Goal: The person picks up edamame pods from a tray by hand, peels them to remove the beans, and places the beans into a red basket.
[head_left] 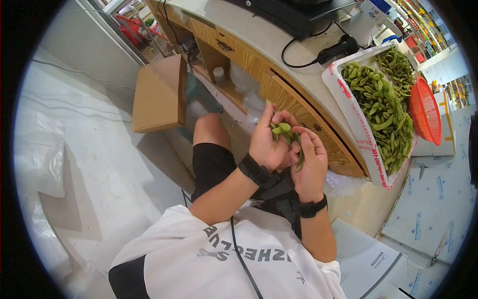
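Both of my hands are raised over my lap, close together, each with a black band at the wrist. Shelled green beans lie in my left hand, whose fingers curl round them. My right hand pinches a green pod that hangs down between thumb and fingers. To the right, a white foam box holds a large heap of green pods. A red plastic basket leans against the box's right side.
A cardboard box stands at the left by the wooden counter. On the countertop are a black device and a cabled black scanner. A white appliance is at lower right, plastic bags at far left.
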